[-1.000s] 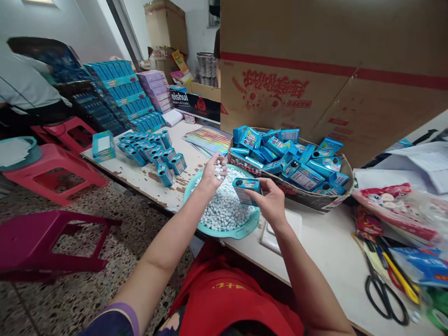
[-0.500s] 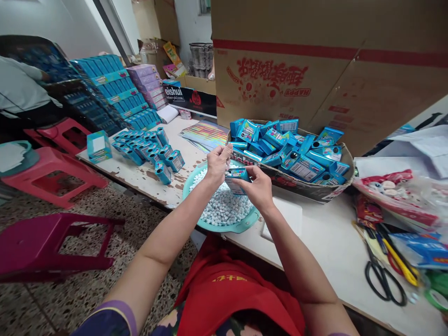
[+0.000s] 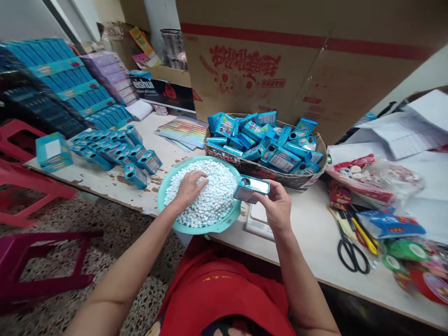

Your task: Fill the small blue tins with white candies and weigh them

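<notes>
My left hand (image 3: 192,187) rests on small white pellets (image 3: 213,196) heaped in a turquoise basin (image 3: 206,229). Its fingers are slightly curled and apart, and I see nothing held in them. My right hand (image 3: 278,205) grips a small blue box (image 3: 251,187) by one end, past the basin's right rim. The box lies tilted on its side, with a dark round opening facing up. Below that hand is a flat white device like a small scale (image 3: 261,221), partly covered by it.
A cardboard tray (image 3: 297,179) piled with blue boxes stands behind the basin. More blue boxes (image 3: 119,151) are grouped at left near stacked cartons (image 3: 66,79). Black-handled scissors (image 3: 352,252) and a yellow cutter (image 3: 366,238) lie at right. Stools (image 3: 52,261) stand beside the table.
My left hand has left the blue box and moved down-left onto the pellets. My right hand has carried the box right, away from above the basin. The view has turned right.
</notes>
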Tool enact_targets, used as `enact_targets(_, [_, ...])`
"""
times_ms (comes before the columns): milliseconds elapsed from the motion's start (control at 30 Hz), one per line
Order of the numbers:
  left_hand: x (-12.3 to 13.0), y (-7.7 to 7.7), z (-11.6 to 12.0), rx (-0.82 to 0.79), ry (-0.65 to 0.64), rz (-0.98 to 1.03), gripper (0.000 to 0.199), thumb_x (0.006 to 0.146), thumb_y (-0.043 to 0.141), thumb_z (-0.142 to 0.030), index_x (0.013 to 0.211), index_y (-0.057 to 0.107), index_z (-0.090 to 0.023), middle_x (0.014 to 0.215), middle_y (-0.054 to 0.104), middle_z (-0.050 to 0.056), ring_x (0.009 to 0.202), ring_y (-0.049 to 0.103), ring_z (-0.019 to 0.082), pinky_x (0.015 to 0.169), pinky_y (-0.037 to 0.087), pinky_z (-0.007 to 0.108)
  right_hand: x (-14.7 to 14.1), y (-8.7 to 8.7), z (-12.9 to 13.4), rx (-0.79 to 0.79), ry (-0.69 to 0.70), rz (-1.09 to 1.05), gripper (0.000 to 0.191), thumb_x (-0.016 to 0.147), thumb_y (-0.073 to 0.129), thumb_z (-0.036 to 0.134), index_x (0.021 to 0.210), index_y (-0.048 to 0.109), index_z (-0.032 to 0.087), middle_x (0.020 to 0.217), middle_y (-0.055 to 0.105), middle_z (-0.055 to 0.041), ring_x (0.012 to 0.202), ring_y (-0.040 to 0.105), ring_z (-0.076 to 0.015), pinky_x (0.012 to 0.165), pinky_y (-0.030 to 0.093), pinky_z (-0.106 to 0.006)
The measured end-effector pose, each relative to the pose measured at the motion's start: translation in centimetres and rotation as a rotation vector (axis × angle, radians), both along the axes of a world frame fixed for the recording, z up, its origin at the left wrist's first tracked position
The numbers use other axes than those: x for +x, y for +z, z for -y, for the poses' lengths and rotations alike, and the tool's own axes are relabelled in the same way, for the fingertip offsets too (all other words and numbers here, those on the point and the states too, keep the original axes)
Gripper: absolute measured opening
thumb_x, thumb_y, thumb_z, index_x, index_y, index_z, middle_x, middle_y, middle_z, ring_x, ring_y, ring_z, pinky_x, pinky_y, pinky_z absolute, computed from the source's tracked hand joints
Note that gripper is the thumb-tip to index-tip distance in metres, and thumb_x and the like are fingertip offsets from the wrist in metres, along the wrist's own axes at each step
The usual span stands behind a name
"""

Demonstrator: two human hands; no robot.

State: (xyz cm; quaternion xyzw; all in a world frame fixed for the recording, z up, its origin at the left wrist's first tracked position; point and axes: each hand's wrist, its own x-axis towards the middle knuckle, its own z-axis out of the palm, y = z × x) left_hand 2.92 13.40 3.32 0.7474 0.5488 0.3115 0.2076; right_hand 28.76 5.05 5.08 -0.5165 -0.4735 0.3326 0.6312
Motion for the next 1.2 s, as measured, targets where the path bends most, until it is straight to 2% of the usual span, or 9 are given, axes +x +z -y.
enact_targets(200, [-0.8, -0.9, 1.2, 0.076, 0.02, -0.216, 0.033, 0.088, 0.047, -0.046, 0.107, 0.061, -0.024, 0.121, 0.063, 0.009, 0.119, 0.052, 0.028, 0.104, 0.036, 0.042, 5.0, -4.2, 1.1, -0.08, -0.22, 0.038, 0.045, 0.061, 0.082, 0.038, 0.097, 0.063, 0.02, 0.09, 0.07, -0.0032, 0.082, 0.066, -0.0187, 0.083, 0.054, -0.038])
enact_targets(300, [-0.5, -1.4, 1.3, 0.034, -0.029, -0.331, 0.041, 0.09, 0.044, -0.049, 0.118, 0.058, -0.023, 0.128, 0.06, 0.01, 0.121, 0.051, 0.029, 0.103, 0.036, 0.044, 6.2, -6.4, 1.2, -0.134, -0.254, 0.08, 0.045, 0.061, 0.081, 0.039, 0.098, 0.063, 0.019, 0.093, 0.07, -0.0042, 0.085, 0.065, -0.019, 0.087, 0.053, -0.04])
enact_targets(400, [-0.1, -1.8, 1.4, 0.029, -0.063, -0.415, 0.045, 0.091, 0.04, -0.05, 0.121, 0.058, -0.022, 0.13, 0.059, 0.012, 0.124, 0.049, 0.031, 0.104, 0.035, 0.047, 6.7, -7.7, 1.4, -0.174, -0.242, 0.067, 0.047, 0.064, 0.079, 0.041, 0.102, 0.063, 0.019, 0.099, 0.07, -0.0064, 0.089, 0.066, -0.0199, 0.09, 0.052, -0.042])
enact_targets(533, [0.2, -1.6, 1.6, 0.062, -0.047, -0.39, 0.044, 0.092, 0.039, -0.05, 0.118, 0.059, -0.022, 0.127, 0.061, 0.011, 0.122, 0.051, 0.031, 0.103, 0.036, 0.046, 7.8, -7.7, 2.6, -0.151, -0.243, 0.042, 0.058, 0.069, 0.076, 0.04, 0.121, 0.055, 0.022, 0.128, 0.061, -0.0119, 0.114, 0.06, -0.0227, 0.099, 0.047, -0.044])
enact_targets(600, [0.2, -1.2, 1.9, 0.114, -0.011, -0.304, 0.039, 0.092, 0.041, -0.049, 0.113, 0.061, -0.023, 0.121, 0.065, 0.009, 0.117, 0.056, 0.028, 0.102, 0.039, 0.043, 8.6, -7.7, 3.8, -0.127, -0.295, 0.041, 0.058, 0.073, 0.073, 0.041, 0.124, 0.053, 0.023, 0.133, 0.058, -0.013, 0.119, 0.058, -0.0231, 0.1, 0.046, -0.044])
enact_targets(767, [0.0, -0.3, 2.7, 0.333, 0.158, -0.146, 0.023, 0.092, 0.05, -0.042, 0.099, 0.066, -0.027, 0.108, 0.071, 0.0, 0.105, 0.064, 0.02, 0.097, 0.047, 0.035, 10.5, -9.0, 8.0, -0.182, -0.543, 0.028, 0.045, 0.077, 0.07, 0.042, 0.113, 0.059, 0.019, 0.12, 0.063, -0.0124, 0.103, 0.064, -0.0208, 0.092, 0.051, -0.04])
enact_targets(900, [-0.3, -0.6, 3.0, 0.466, 0.152, -0.107, 0.02, 0.088, 0.058, -0.036, 0.093, 0.071, -0.021, 0.094, 0.074, 0.005, 0.091, 0.069, 0.022, 0.082, 0.051, 0.033, 11.3, -10.1, 11.0, -0.245, -0.71, 0.037, 0.046, 0.075, 0.072, 0.043, 0.112, 0.06, 0.018, 0.113, 0.066, -0.0099, 0.097, 0.065, -0.0193, 0.089, 0.052, -0.04])
enact_targets(1033, [0.0, -0.9, 3.1, 0.539, 0.119, -0.081, 0.014, 0.085, 0.062, -0.028, 0.087, 0.072, -0.018, 0.084, 0.074, 0.006, 0.079, 0.069, 0.021, 0.072, 0.051, 0.03, 11.8, -10.4, 12.0, -0.255, -0.756, 0.07, 0.044, 0.075, 0.071, 0.043, 0.11, 0.062, 0.017, 0.107, 0.067, -0.0086, 0.095, 0.065, -0.0189, 0.09, 0.052, -0.04])
enact_targets(1200, [0.5, -1.0, 3.1, 0.591, 0.091, -0.088, 0.009, 0.083, 0.065, -0.023, 0.085, 0.072, -0.018, 0.079, 0.073, 0.006, 0.074, 0.069, 0.02, 0.07, 0.05, 0.029, 11.7, -10.3, 10.7, -0.224, -0.689, 0.116, 0.041, 0.076, 0.071, 0.041, 0.107, 0.062, 0.017, 0.107, 0.067, -0.0092, 0.094, 0.065, -0.0195, 0.088, 0.053, -0.042])
